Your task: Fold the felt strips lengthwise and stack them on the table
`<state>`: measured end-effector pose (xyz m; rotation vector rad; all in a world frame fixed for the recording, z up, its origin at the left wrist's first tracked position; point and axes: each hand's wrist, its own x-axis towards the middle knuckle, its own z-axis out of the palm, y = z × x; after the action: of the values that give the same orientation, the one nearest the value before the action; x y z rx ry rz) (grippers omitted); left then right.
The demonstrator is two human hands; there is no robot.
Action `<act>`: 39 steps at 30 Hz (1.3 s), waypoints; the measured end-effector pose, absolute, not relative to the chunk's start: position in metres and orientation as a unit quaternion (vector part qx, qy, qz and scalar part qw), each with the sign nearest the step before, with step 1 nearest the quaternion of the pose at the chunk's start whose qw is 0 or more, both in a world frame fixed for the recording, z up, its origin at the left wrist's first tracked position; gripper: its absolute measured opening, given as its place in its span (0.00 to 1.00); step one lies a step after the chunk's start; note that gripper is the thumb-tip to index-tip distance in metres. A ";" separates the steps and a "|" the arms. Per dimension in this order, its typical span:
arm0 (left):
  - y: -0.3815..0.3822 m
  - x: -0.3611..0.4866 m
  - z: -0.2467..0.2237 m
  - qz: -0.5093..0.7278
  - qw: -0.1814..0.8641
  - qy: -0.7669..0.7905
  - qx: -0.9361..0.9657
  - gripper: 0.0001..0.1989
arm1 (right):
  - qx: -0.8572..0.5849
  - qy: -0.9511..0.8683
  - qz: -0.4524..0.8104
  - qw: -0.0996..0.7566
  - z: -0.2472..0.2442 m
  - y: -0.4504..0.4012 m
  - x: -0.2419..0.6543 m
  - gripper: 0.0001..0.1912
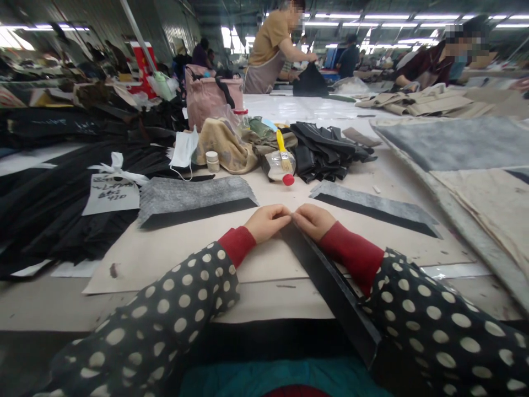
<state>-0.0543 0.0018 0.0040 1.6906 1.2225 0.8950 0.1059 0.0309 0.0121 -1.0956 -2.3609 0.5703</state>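
A long black fabric strip (326, 273) runs from the middle of the table toward me and hangs over its near edge; one long side looks folded over. Both hands meet at the strip's far end. My left hand (268, 222) pinches the tip from the left, fingers closed. Beside it, my right hand (314, 220) is closed on the same end, its fingertips almost touching the left ones. To the left lies a stack of grey-backed pieces with black edges (198, 198), and to the right a smaller stack of the same kind (374, 208).
Behind the hands stand a yellow-handled brush (281, 144) on a clear container, a small white jar (212, 161) and a bundle of black strips (326, 149). Black fabric with a written tag (111, 194) covers the left. Grey sheets (458, 143) lie right. A co-worker (270, 47) handles black cloth opposite.
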 end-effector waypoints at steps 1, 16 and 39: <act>0.002 -0.054 0.004 0.359 0.425 0.488 0.672 0.09 | -0.409 -0.852 0.228 0.234 0.012 0.031 0.106 0.14; 0.022 -0.099 0.014 0.449 0.379 0.555 0.589 0.14 | -0.433 -0.675 0.581 0.138 0.009 -0.002 0.122 0.14; 0.031 -0.115 0.006 0.486 0.288 0.586 0.581 0.12 | -0.603 -0.676 0.071 0.418 0.140 0.163 0.185 0.19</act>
<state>-0.1147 0.0312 0.0063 1.5518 1.5633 1.2978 0.1854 0.1633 0.1396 -1.5126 -1.6959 0.1776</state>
